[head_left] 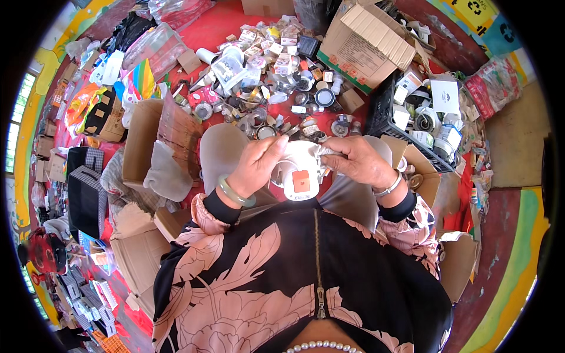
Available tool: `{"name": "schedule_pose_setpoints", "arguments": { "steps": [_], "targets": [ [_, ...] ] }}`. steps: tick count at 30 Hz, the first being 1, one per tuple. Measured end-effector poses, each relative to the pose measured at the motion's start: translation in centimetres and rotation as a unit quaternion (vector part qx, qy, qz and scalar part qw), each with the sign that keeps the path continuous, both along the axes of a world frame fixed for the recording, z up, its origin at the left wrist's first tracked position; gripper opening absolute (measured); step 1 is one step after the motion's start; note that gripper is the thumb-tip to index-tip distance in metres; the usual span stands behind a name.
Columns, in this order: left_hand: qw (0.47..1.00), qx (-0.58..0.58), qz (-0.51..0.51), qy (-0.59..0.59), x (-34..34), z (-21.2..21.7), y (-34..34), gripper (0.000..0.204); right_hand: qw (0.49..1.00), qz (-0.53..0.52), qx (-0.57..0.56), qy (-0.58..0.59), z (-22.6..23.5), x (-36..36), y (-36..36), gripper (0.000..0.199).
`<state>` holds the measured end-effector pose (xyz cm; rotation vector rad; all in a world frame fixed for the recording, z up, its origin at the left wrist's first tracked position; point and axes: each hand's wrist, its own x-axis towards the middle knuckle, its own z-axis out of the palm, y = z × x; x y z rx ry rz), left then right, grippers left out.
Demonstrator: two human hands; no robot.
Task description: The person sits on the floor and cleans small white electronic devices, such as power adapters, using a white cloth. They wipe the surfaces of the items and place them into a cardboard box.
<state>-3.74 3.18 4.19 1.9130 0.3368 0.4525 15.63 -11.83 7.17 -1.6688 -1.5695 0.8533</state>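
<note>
Over my lap, between my knees, is a white rounded plastic piece with an orange-red square label on its lower face. My left hand grips its left side, thumb and fingers closed on the edge. At the opposite side, my right hand pinches a greyish-white, crumpled cloth-like strip against the piece. The exact kind of the white piece cannot be made out. Beyond my knees lies a heap of small boxes, lids and loose parts on the red floor.
A tall open carton stands left of my knees, with a grey cloth over its edge. A black crate full of mixed parts is at right. Behind it sits a large brown carton. Dark fabric bins stand farther left.
</note>
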Motion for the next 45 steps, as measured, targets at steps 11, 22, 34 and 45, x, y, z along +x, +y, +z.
{"name": "schedule_pose_setpoints", "arguments": {
  "steps": [11,22,34,45],
  "targets": [
    [0.803,-0.557,-0.056,-0.204,2.5,-0.5,-2.0,0.092,0.733,-0.123,0.414,-0.526,1.9,-3.4,0.9,0.028],
    [0.84,-0.466,-0.082,-0.265,0.7,0.3,-0.2,0.101,0.922,-0.318,0.183,0.125,5.5,-3.8,-1.1,0.032],
    [0.877,-0.427,-0.148,-0.164,0.1,1.6,-2.3,0.112,0.94,-0.196,0.28,0.014,4.1,-5.1,2.3,0.027],
    [0.924,-0.319,-0.122,-0.174,0.4,1.1,-1.5,0.106,0.944,-0.045,0.327,-0.026,4.0,-7.2,1.3,0.018]
  ]
}}
